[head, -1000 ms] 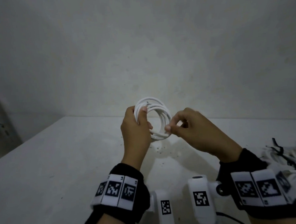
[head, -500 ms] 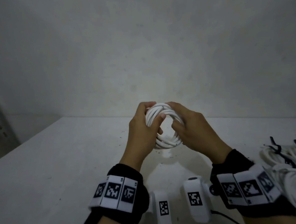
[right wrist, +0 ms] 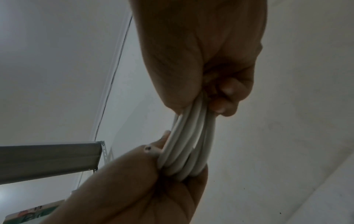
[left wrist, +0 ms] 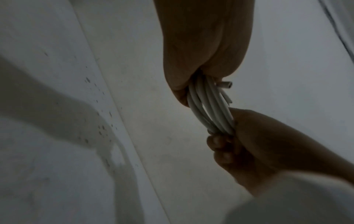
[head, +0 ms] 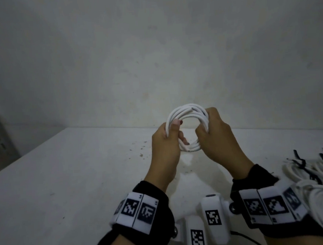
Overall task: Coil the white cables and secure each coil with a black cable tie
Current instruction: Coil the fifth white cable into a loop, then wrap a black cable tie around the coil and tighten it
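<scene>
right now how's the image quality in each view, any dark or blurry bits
Head view: dim, with the white coil sharp and brightest. Left wrist view: dark; left hand shadowed, lower right corner blurred. Right wrist view: right hand dim, coil strands clear.
</scene>
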